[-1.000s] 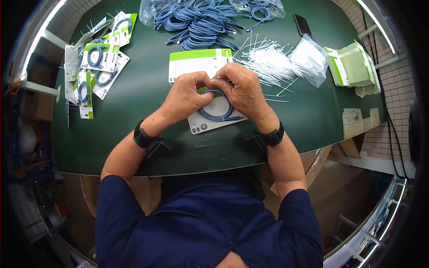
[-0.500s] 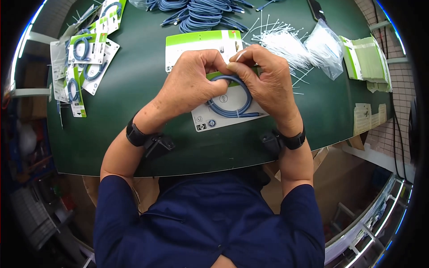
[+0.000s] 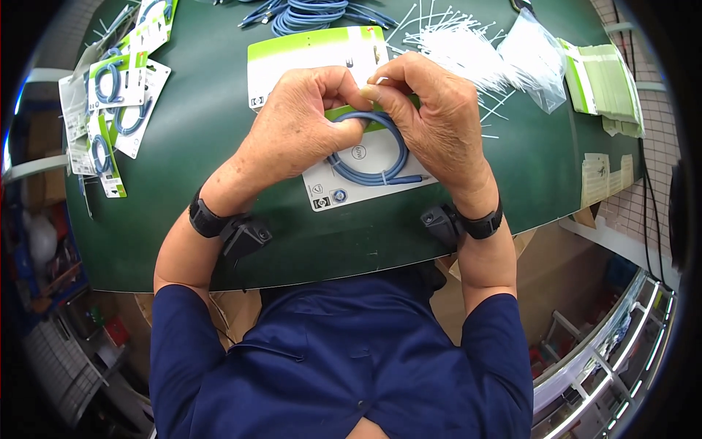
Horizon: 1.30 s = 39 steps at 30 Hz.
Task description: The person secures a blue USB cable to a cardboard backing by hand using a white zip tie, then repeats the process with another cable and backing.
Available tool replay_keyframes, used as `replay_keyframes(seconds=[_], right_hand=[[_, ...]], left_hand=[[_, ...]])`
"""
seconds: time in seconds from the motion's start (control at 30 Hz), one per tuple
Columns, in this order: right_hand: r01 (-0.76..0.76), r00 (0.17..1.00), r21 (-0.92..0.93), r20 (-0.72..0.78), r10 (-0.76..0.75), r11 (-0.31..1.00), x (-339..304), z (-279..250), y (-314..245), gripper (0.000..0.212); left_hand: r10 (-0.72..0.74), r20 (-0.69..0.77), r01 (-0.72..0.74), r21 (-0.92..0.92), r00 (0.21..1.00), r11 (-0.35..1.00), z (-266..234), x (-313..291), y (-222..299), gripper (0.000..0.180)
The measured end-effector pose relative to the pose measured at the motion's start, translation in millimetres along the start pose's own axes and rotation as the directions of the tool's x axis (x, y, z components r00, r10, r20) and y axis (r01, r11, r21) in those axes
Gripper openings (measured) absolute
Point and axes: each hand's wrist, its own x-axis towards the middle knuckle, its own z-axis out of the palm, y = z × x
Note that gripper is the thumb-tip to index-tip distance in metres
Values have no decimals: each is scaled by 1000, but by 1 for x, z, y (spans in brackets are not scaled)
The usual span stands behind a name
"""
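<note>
A blue cable (image 3: 358,176) wound into a ring lies against a white and green backing card (image 3: 373,192). White ties bind the coil at its lower part and left side. My left hand (image 3: 300,121) is closed at the top left of the ring, its thumb pressing on the cable and card. My right hand (image 3: 436,110) pinches thumb to forefinger at the card's upper edge, the fingertips of both hands nearly meeting. A bit of white cable tie (image 3: 382,80) shows between the right fingers; the rest is hidden behind them.
Behind my hands lies another green and white card (image 3: 292,57). Further back are coiled blue cables (image 3: 311,16), a heap of white cable ties (image 3: 457,58) and a clear bag (image 3: 532,62). Carded cables (image 3: 110,88) pile at left; stacked cards (image 3: 603,80) stand at right.
The view has shifted a little, so the table's things sit slightly higher and further left. Both hands keep their hold; the white tie shows less between my right fingers.
</note>
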Motion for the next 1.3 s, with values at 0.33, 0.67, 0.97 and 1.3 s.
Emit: replay_keyframes(seconds=[0.33, 0.67, 0.97, 1.3], right_hand=[[16, 999, -57, -32, -18, 998, -3, 3, 2, 13], [26, 999, -84, -30, -29, 996, -3, 5, 1, 14], [14, 1000, -88, 3, -13, 996, -4, 6, 4, 15], [86, 996, 35, -40, -84, 996, 4, -6, -8, 14]], left_hand=[[-39, 22, 39, -12, 999, 999, 1, 0, 1, 16], [-49, 58, 50, -16, 997, 999, 0, -1, -1, 18], [-83, 67, 85, -24, 994, 996, -1, 0, -2, 18], [3, 20, -1, -100, 1000, 995, -5, -2, 7, 15]])
